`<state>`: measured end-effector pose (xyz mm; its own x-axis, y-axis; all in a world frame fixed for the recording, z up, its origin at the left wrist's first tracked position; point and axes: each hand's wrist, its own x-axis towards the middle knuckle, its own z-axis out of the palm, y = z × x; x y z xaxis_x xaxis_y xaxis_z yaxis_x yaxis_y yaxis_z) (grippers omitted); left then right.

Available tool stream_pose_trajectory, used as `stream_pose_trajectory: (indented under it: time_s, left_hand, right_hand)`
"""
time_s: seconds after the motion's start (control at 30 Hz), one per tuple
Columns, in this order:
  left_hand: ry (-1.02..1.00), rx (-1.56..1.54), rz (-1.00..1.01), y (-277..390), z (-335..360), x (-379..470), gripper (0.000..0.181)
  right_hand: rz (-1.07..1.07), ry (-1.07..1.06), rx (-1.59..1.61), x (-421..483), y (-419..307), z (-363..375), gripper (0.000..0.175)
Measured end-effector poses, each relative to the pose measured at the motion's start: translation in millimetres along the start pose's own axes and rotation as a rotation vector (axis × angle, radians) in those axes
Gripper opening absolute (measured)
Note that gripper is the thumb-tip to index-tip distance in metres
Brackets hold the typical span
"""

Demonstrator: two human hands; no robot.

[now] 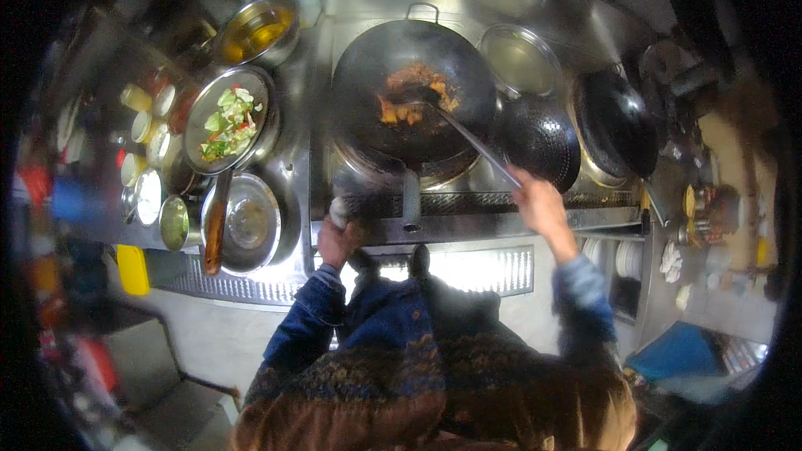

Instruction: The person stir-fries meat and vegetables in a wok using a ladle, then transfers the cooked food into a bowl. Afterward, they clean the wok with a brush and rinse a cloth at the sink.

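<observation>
My right hand (540,205) grips the long metal handle of a wok ladle (473,141). The ladle's head rests in a large dark wok (363,69), among reddish-brown pieces of food (401,114) at the wok's middle. My left hand (338,242) is closed around a bunched whitish cloth (339,212) at the stove's front edge, left of the wok's tubular handle (411,200) and apart from it. Further left, cut green leaves with red bits (230,122) lie in a round strainer with a wooden handle (216,232).
Behind the strainer stands a metal bowl of yellowish liquid (260,31). A steel basin (243,222) sits under the strainer's handle, beside several small seasoning containers (148,194). Right of the wok are a pot of cloudy liquid (520,59), a perforated ladle (539,144) and a second wok (614,122).
</observation>
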<state>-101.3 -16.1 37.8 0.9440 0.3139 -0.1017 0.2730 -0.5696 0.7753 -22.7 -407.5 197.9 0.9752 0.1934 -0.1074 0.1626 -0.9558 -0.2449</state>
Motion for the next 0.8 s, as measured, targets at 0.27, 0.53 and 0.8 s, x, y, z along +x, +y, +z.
stream_pose_trajectory:
  time_s: [0.27, 0.53, 0.8]
  left_hand:
    - [0.275, 0.389, 0.297, -31.0, -1.1, 3.9, 0.039]
    - [0.066, 0.397, 0.144, -32.6, -1.7, 1.9, 0.031]
    - [0.074, 0.374, 0.234, -23.2, -18.2, -0.7, 0.031]
  right_hand:
    - [0.021, 0.073, 0.184, 34.6, -23.6, -8.5, 0.045]
    - [-0.083, -0.399, 1.276, 191.1, -236.2, -12.4, 0.052]
    - [-0.175, -0.518, 0.986, 367.6, -466.2, 42.5, 0.052]
